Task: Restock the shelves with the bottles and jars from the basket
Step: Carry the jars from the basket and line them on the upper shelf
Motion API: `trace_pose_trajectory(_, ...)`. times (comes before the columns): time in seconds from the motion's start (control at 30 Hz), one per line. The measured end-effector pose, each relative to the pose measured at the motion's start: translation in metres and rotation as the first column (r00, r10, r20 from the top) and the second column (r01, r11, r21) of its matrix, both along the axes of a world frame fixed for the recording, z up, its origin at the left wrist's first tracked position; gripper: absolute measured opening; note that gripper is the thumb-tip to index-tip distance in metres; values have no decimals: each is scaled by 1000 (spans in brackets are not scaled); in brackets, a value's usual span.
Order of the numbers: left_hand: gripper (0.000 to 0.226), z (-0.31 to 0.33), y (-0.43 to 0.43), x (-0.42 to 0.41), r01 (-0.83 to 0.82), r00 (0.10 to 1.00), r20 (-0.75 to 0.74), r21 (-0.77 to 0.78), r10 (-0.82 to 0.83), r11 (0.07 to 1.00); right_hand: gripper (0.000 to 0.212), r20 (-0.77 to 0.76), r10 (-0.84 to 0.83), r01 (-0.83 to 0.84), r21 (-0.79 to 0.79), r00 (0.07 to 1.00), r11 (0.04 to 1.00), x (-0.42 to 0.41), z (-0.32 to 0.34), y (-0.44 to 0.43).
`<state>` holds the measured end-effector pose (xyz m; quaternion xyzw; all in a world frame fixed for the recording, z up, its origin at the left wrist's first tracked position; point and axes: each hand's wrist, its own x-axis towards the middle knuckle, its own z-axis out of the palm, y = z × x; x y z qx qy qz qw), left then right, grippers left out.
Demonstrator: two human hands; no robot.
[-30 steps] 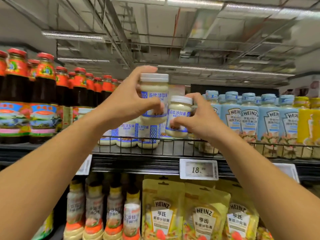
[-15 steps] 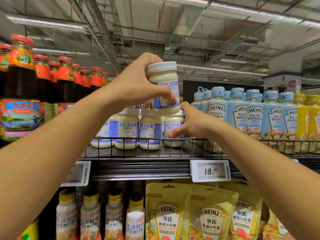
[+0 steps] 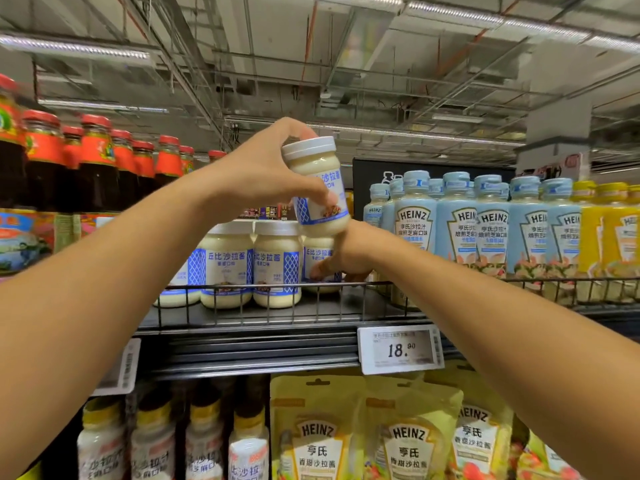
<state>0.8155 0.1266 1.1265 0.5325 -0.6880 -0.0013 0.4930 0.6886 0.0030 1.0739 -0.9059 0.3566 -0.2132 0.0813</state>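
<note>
- Holding a white-lidded, blue-labelled jar of pale cream dressing [image 3: 320, 188] aloft and tilted, the left grip [image 3: 263, 178] clasps its side, probably awaiting room below.
- The right grip [image 3: 346, 261] curls round a matching shelf jar [image 3: 317, 254], apparently seating it at the row's right end on the black wire-fronted shelf [image 3: 242, 320].
- Pale-blue Heinz bottles [image 3: 415, 223] stand just beside.

Bright even light from ceiling tubes [image 3: 79, 51]; wide-angle bowing, perhaps slight blur at edges.

Bare left hand [image 3: 256, 178], bare right hand [image 3: 346, 261]; forearms [image 3: 104, 271] bare to frame edge.
</note>
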Motion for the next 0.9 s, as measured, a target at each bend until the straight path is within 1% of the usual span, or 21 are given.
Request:
trace_pose_trajectory(0.07,77,0,-3,-1,-20,1000,1,27,20,999,67,-9,5,-4,34,1000,999,0,1,0)
trace_pose_trajectory(0.13,80,1,-5,-2,-26,1000,-1,46,26,999,63,-14,26,-25,32,1000,999,-1,1,0)
trace_pose_trajectory(0.17,80,2,-5,-2,-24,1000,-2,50,25,998,64,-13,41,-40,25,999,999,-3,0,1)
trace_pose_trajectory(0.23,81,4,-3,-1,-30,1000,8,54,29,998,76,-1,61,-61,43,998,997,-7,-1,5)
trace_pose_trajectory(0.3,83,8,2,2,-34,999,14,53,33,998,86,-23,43,-42,45,999,998,-14,-1,14)
trace_pose_trajectory(0.33,85,9,4,3,-26,1000,5,53,26,998,85,-41,32,-30,38,999,999,-19,0,20)
trace_pose_trajectory(0.37,86,11,6,3,-18,1000,-4,53,18,998,77,-55,32,-30,35,998,999,-24,1,26)
trace_pose_trajectory(0.43,85,12,9,2,-18,1000,-3,51,18,999,53,-80,50,-49,19,996,999,-34,2,39)
trace_pose_trajectory(0.5,85,12,9,-3,-43,999,35,63,41,997,43,-107,40,-47,-62,993,997,-45,0,53)
trace_pose_trajectory(0.57,83,7,7,-7,-99,989,113,70,91,993,29,-46,68,-73,-127,997,989,-57,-8,64)
trace_pose_trajectory(0.6,82,4,4,-9,-134,980,160,66,122,989,30,6,89,-88,-125,996,988,-63,-14,68)
trace_pose_trajectory(0.67,83,-3,-1,-13,-195,954,241,50,178,979,42,112,82,-68,-121,990,990,-75,-27,75)
trace_pose_trajectory(0.73,86,-9,-5,-15,-249,922,318,44,223,968,40,191,43,-8,-179,981,984,-85,-40,77)
trace_pose_trajectory(0.8,86,-14,-9,-16,-276,891,395,81,223,958,32,254,44,18,-237,966,971,-93,-49,77)
trace_pose_trajectory(0.9,85,-19,-16,-16,-290,853,483,126,196,949,29,285,67,15,-277,956,961,-98,-58,74)
